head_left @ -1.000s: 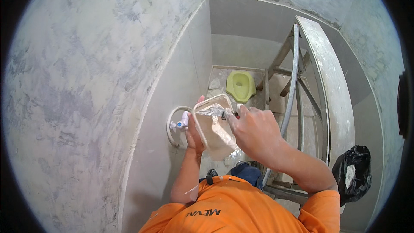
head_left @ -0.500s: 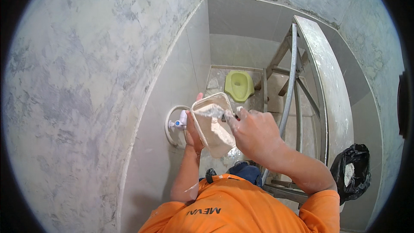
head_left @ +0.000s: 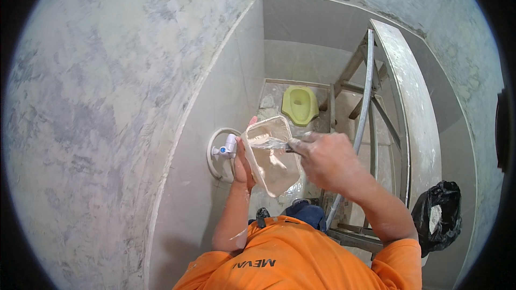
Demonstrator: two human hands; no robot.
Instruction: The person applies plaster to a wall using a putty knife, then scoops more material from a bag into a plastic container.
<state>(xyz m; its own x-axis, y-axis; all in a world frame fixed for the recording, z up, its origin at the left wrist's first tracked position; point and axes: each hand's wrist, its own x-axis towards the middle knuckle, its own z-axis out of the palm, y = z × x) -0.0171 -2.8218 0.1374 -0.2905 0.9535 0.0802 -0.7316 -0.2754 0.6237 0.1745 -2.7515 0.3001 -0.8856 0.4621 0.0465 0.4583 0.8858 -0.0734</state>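
Note:
My left hand (head_left: 243, 162) is wrapped round the left side and underside of a cream plastic tub (head_left: 280, 180), tilted so its inside shows. Pale paste (head_left: 275, 160) clings to the tub's inner walls and bottom. From the right, my right hand (head_left: 330, 160) grips the dark handle of a putty knife (head_left: 274, 144). Its metal blade reaches into the tub, across the upper part of the opening, with paste against it. White smears mark my fingers and left forearm.
A white tap (head_left: 230, 147) with a coiled hose juts from the left wall, close to my left hand. Beyond lies a green squat toilet (head_left: 300, 105). On the right stands a trestle with a long board (head_left: 411, 91); a black bag of white powder (head_left: 438, 216) sits beside it.
The putty knife's blade has turned and now shows more across the tub. My right hand has shifted slightly right. The paste inside lies differently, with less heaped at the bottom.

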